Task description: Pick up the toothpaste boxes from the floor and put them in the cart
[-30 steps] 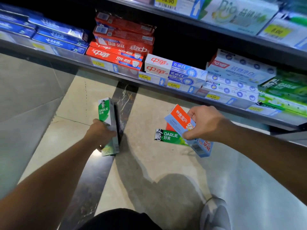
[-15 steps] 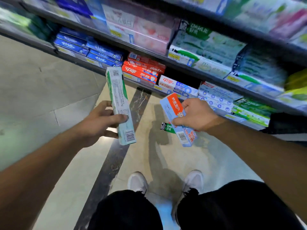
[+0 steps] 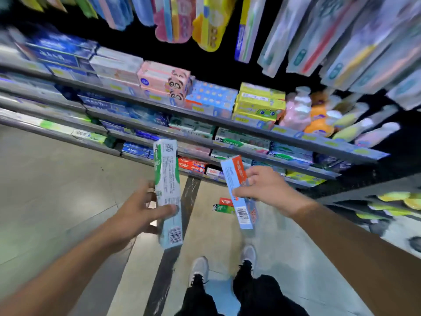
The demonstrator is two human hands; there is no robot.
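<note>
Toothpaste boxes: 1 per hand, 2 left on floor.
Left hand (image 3: 139,215) grips green/white box (image 3: 168,192) mid-length; right hand (image 3: 264,190) pinches blue/orange box (image 3: 239,192). Green box (image 3: 224,209) and red box (image 3: 226,201) lie on floor (image 3: 57,179) at 12 o'clock from shoes. Prob. light, stiff card w/ slick faces; take across narrow sides. No cart visible.

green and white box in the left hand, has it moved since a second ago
Yes. The green and white box, then low against the floor, is now lifted clear of it in the left hand, held upright before the shelves.
</note>
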